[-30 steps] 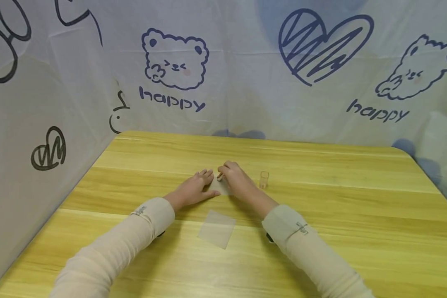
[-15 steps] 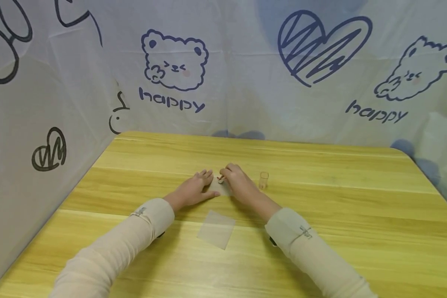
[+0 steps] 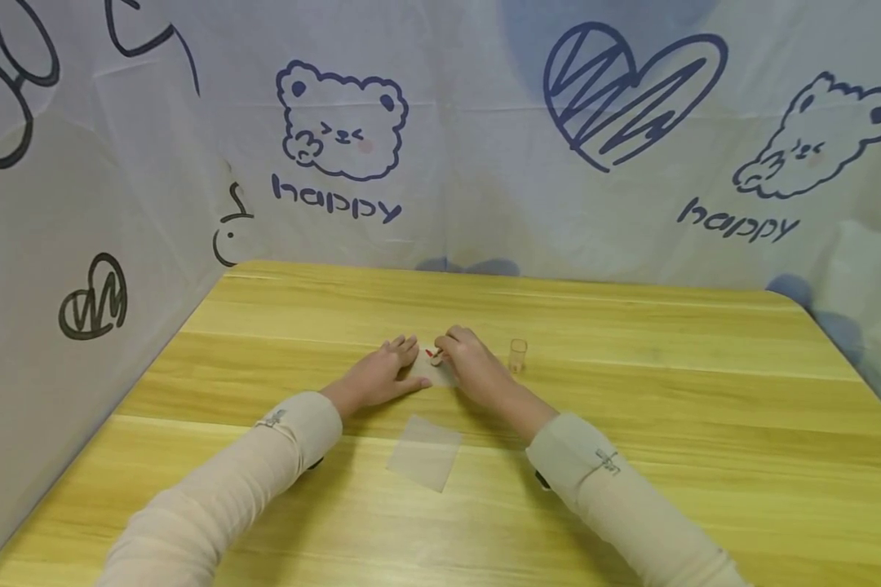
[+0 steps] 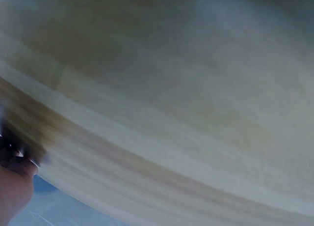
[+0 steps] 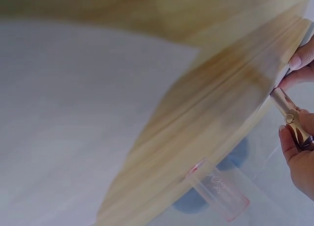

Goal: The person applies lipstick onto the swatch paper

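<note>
In the head view my right hand [image 3: 477, 371] pinches a small gold lipstick [image 5: 289, 115] with a red tip [image 3: 429, 353], held over a pale sheet of paper [image 3: 438, 374]. The right wrist view shows its gold tube between thumb and fingers, with the tip end close to the sheet. Whether the tip touches the paper I cannot tell. Flat on the left part of that sheet lies my left hand [image 3: 382, 375], fingers straight and thumb spread. Just right of my right hand stands a clear, pink-tinted lipstick cap [image 5: 218, 189].
Nearer me on the wooden table [image 3: 668, 424] lies a second thin, translucent square sheet [image 3: 426, 454]. White cloth [image 3: 484, 187] with drawn bears and hearts hangs behind the table and along its left side.
My right hand has shifted slightly towards me and right over the paper, and the lipstick's red tip shows more plainly. My left hand stays in place on the sheet.
</note>
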Motion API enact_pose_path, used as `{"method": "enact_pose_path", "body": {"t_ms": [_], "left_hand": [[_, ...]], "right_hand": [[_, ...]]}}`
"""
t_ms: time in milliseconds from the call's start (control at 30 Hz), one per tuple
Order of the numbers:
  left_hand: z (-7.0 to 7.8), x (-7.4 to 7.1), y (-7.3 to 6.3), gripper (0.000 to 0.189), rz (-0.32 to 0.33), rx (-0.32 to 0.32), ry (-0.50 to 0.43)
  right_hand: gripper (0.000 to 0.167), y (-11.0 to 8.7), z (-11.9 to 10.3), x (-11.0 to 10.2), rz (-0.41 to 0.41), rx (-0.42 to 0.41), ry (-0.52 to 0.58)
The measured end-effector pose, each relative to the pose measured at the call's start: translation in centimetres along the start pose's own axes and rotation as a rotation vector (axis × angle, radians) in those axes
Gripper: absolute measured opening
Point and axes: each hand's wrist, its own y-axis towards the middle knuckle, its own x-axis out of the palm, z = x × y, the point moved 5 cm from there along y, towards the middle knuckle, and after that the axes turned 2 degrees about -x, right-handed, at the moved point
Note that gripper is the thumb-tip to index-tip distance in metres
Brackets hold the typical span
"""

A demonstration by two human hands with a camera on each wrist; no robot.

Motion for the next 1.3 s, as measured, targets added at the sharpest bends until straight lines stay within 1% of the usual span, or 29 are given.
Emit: {"method": "enact_pose_path", "body": {"t_ms": [100,267,600,833,1067,1300], "left_hand": [[0.0,-0.1,-0.1,0.071,-0.005,-0.01,-0.006],[0.3,-0.3,-0.3,0.071,-0.005,-0.005,-0.014],[0.2,-0.1,-0.2,0.071,-0.008,-0.007,-0.012],[0.3,-0.2,-0.3,0.07,-0.003,-0.006,-0.021],[0.1,0.0,-0.1,0.071,-0.003,-0.015,-0.017],[0.1,0.0,0.0,0.072,-0.001,-0.015,-0.014]], "right_hand": [[0.017,-0.1,0.0,0.0,0.0,-0.009,-0.006],[0.017,-0.2,0.1,0.0,-0.007,-0.008,-0.002],[0.017,-0.6,-0.1,-0.3,0.017,-0.022,0.015],[0.016,-0.8,-0.1,-0.3,0.007,-0.016,0.019],[0.018,-1.0,0.0,-0.4,-0.008,-0.005,0.004],[0.018,-1.1,-0.1,-0.5,-0.003,-0.008,-0.005]]}}
